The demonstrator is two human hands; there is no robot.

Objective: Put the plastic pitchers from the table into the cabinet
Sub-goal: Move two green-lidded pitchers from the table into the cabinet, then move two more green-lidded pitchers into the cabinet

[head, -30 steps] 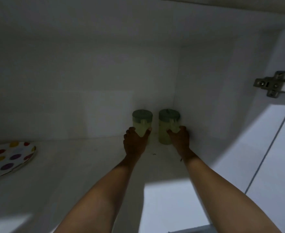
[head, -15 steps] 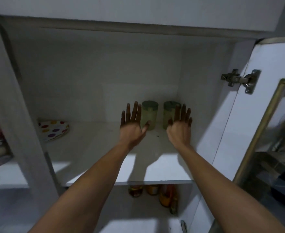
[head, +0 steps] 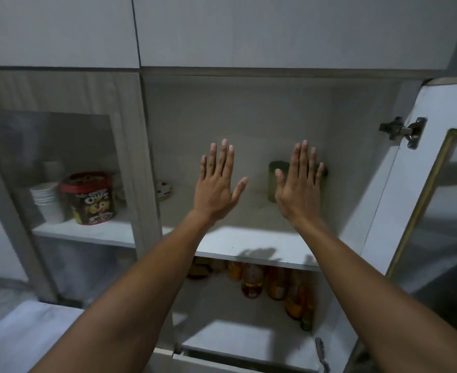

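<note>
Two pale green plastic pitchers stand side by side at the back right of the open cabinet's middle shelf point(head: 248, 251). One pitcher point(head: 273, 181) shows left of my right hand; the other point(head: 325, 171) is almost wholly hidden behind that hand. My left hand point(head: 218, 181) is raised in front of the shelf, fingers spread, holding nothing. My right hand point(head: 298, 184) is also raised and flat, fingers apart, empty, in front of the pitchers and clear of them.
A polka-dot plate point(head: 164, 190) lies at the shelf's left. The open cabinet door point(head: 424, 184) hangs at the right on a metal hinge point(head: 402, 130). Behind a glass door at left are a snack tub point(head: 91, 197) and stacked white cups point(head: 46, 200). Bottles point(head: 273, 284) fill the lower shelf.
Both hands let go of the pitchers and pulled back out of the cabinet with fingers spread. My view has backed away, showing the whole cabinet front.
</note>
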